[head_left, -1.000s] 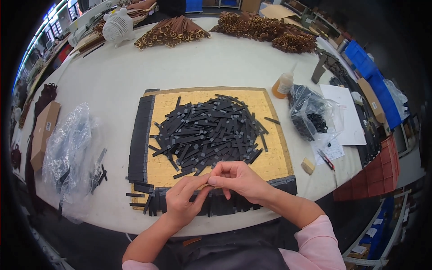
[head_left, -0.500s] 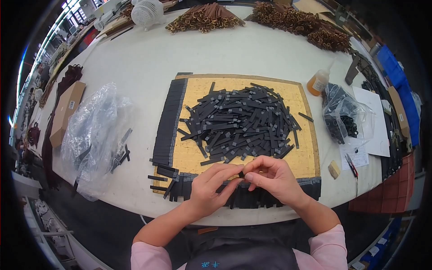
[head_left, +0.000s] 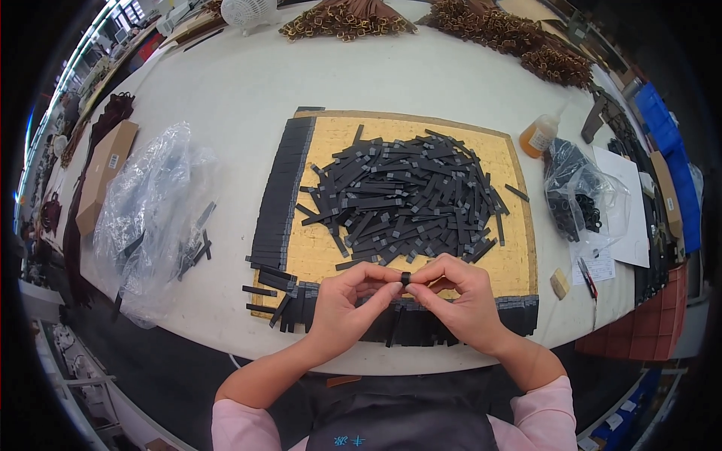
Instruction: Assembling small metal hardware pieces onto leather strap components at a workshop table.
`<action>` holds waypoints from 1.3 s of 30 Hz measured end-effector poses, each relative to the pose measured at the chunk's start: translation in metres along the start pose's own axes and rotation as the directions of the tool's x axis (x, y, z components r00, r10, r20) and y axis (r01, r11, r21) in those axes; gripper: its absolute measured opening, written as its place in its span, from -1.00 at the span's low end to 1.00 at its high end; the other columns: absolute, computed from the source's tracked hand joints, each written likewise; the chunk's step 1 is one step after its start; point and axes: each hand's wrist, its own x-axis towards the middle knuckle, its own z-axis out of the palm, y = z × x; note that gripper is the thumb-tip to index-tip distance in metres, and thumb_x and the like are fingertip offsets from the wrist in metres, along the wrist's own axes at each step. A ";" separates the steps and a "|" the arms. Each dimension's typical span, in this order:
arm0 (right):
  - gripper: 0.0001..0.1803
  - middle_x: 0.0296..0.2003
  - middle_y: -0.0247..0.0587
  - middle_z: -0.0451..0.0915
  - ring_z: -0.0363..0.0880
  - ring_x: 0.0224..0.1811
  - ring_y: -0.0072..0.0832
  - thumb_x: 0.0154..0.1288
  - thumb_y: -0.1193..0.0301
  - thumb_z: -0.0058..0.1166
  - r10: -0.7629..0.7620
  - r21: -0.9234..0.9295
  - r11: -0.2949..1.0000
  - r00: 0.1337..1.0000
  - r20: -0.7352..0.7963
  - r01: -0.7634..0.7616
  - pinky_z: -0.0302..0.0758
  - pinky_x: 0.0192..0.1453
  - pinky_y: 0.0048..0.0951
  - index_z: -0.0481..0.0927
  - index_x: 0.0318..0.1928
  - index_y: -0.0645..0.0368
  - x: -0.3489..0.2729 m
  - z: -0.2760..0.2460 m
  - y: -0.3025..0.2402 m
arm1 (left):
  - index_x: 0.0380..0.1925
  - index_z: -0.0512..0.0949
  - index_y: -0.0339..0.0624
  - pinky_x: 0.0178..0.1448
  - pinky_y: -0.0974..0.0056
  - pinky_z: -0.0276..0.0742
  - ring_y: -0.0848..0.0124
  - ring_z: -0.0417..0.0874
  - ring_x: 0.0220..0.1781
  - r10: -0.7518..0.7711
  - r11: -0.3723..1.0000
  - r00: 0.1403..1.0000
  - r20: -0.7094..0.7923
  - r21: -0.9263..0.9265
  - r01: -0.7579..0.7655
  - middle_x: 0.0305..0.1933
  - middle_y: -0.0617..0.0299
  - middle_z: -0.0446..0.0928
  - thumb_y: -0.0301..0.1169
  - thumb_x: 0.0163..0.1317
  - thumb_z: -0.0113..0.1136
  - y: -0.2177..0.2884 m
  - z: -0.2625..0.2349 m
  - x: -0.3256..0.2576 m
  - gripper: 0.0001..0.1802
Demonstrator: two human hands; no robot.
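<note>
Between the fingertips of both hands is a short black strip (head_left: 406, 279), apparently bent into a small loop; the fingers cover much of it. My left hand (head_left: 347, 301) pinches it from the left with thumb and forefinger, and my right hand (head_left: 460, 301) does the same from the right. Both are over the near edge of a yellow board (head_left: 331, 134). Just beyond the fingers lies a loose pile of black strips (head_left: 410, 195) with grey ends. Neat rows of similar strips line the board's left side (head_left: 282, 192) and its near edge (head_left: 519, 316).
To the left are a clear plastic bag (head_left: 147, 218) and a cardboard box (head_left: 107, 177). On the right lie a bottle of amber liquid (head_left: 538, 137), a bag of black rings (head_left: 575, 199), a tan block (head_left: 560, 285) and a red-handled cutter (head_left: 588, 279). Brown straps with buckles (head_left: 346, 22) are heaped at the back.
My fingertips have shifted slightly up, and the right hand has turned so its thumb and forefinger face the left's. The strip shows more plainly between them. The whole view has shifted slightly.
</note>
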 end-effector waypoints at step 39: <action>-0.83 -0.23 -0.17 0.63 0.71 -0.27 -0.50 0.25 0.63 0.28 -0.129 -0.109 0.986 0.991 -0.041 0.124 0.67 -0.18 -0.52 0.63 -0.14 0.31 0.013 0.011 0.005 | -0.08 0.61 -0.36 0.16 0.33 0.66 0.41 0.73 -0.02 -0.143 0.942 0.988 0.064 -0.296 0.155 -0.11 0.12 0.68 -0.49 0.39 0.26 0.000 -0.015 0.007 -0.82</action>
